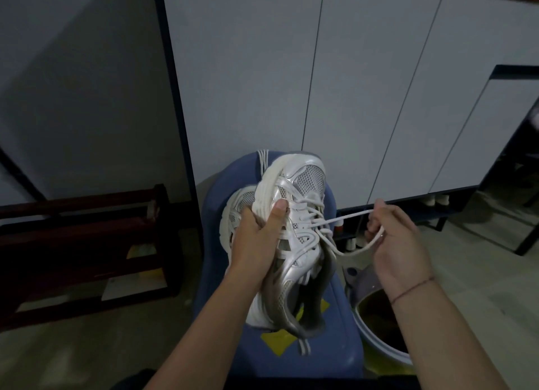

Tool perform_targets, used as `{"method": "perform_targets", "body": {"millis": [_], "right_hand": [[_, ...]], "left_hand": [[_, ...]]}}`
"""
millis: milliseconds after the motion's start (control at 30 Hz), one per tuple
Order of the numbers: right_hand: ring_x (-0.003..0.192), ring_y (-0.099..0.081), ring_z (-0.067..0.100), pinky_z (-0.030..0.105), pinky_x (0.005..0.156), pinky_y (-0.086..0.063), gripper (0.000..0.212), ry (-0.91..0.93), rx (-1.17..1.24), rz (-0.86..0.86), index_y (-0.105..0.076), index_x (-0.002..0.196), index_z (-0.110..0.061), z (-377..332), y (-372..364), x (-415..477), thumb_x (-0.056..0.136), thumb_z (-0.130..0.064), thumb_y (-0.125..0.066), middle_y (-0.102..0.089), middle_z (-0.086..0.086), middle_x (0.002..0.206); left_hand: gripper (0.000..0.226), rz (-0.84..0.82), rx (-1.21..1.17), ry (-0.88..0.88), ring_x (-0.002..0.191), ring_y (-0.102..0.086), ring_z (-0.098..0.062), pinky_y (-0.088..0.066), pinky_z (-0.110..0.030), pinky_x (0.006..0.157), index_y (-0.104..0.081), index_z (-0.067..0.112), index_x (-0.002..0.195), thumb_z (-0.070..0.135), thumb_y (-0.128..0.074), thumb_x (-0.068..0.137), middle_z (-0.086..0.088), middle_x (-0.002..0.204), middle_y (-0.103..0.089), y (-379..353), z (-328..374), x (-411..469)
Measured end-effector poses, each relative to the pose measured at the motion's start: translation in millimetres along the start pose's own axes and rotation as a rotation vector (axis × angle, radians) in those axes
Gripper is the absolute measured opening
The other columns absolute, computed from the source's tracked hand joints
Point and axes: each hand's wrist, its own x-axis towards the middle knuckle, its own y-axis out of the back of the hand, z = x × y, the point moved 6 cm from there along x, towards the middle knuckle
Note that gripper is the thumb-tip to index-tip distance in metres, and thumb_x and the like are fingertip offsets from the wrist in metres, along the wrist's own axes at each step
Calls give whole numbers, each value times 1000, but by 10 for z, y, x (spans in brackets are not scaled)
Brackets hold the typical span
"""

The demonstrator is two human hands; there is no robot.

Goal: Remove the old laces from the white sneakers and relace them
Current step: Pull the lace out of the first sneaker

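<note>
1. The white sneaker point(294, 214) is held above the blue stool point(320, 351), gripped by the left hand point(256, 241) for steadiness.
2. The lace point(344, 219) is pinched by the right hand point(393, 241), drawn sideways, judged mid-unthreading.

Straight ahead I have a stool point(335, 343), with a cabinet point(379, 83) behind it, a rack point(87, 229) on the floor to its left and a bucket point(379, 311) just beside it on the right. My left grip point(256, 241) holds the near sneaker point(303, 185) over the seat; the second sneaker point(242, 203) lies left of it, partly behind. A lace point(344, 219) runs from the near sneaker rightward to my right grip point(396, 243). Spare laces point(263, 159) lie at the seat's far edge.
</note>
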Motion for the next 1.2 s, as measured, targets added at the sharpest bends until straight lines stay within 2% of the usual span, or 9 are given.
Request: {"method": "perform_targets", "body": {"millis": [133, 233, 333, 400, 500, 633, 867, 1033, 1200], "right_hand": [[75, -55, 10, 24, 71, -45, 6, 270, -572, -193, -57, 83, -21, -103, -234, -152, 87, -23, -61, -59, -2, 83], [81, -50, 3, 13, 73, -41, 14, 437, -767, -388, -58, 77, -25, -74, -489, -315, 82, -37, -63, -54, -5, 85], [80, -48, 3, 24, 74, -42, 23, 551, -914, -413, -54, 71, -25, -55, -569, -339, 78, -44, -66, -51, -9, 79], [76, -49, 7, 31, 72, -43, 27, 560, -908, -442, -54, 68, -23, -52, -593, -345, 81, -44, -65, -52, -8, 74], [65, -53, 9, 21, 63, -45, 24, 368, -570, -421, -59, 69, -15, -107, -545, -338, 88, -28, -62, -58, -4, 67], [49, -44, -2, 11, 50, -39, 39, 132, -25, -106, -60, 56, -23, -193, -153, -95, 94, -16, -52, -49, -14, 51], [74, -54, 8, 16, 69, -45, 7, 275, -624, -310, -59, 83, -20, -41, -304, -155, 86, -19, -64, -59, 5, 84], [80, -50, 4, 12, 70, -40, 19, 461, -826, -477, -57, 74, -24, -54, -525, -315, 78, -41, -65, -51, -6, 83], [65, -53, 8, 22, 63, -46, 18, 344, -560, -447, -58, 72, -14, -90, -513, -306, 88, -22, -63, -58, -4, 68]], "left_hand": [[50, 28, 41, -39, 87, -65, -17, -53, -45, 88, -54, 18, 94, 66, -59, 81, -5, 94, -68, 22, 8, -7], [54, 30, 90, -56, 80, -63, -18, -53, -45, 84, -51, 15, 88, 67, -58, 79, -1, 82, -62, 21, 32, -24], [51, 21, 95, -54, 81, -63, -17, -53, -44, 84, -52, 16, 92, 65, -58, 81, -1, 85, -62, 21, 44, -44], [49, 21, 94, -48, 82, -63, -16, -53, -44, 86, -52, 18, 92, 66, -59, 81, 0, 86, -63, 30, 35, -44], [48, 4, 53, -50, 89, -65, -14, -53, -45, 90, -53, 25, 93, 71, -60, 78, 2, 95, -67, 19, 20, -24], [53, -1, 18, -42, 93, -67, -15, -53, -45, 91, -55, 32, 97, 78, -56, 70, -1, 104, -70, 34, 7, -5], [47, 45, 56, -34, 79, -62, -17, -51, -39, 80, -49, 18, 85, 63, -59, 83, -2, 83, -62, 20, -21, 9], [42, 35, 97, -58, 75, -58, -14, -47, -33, 72, -45, 21, 80, 59, -60, 85, 3, 78, -57, -1, 25, -36], [45, 29, 92, -54, 77, -60, -15, -50, -36, 78, -48, 18, 85, 62, -58, 84, -1, 82, -61, 3, 8, -31]]}}
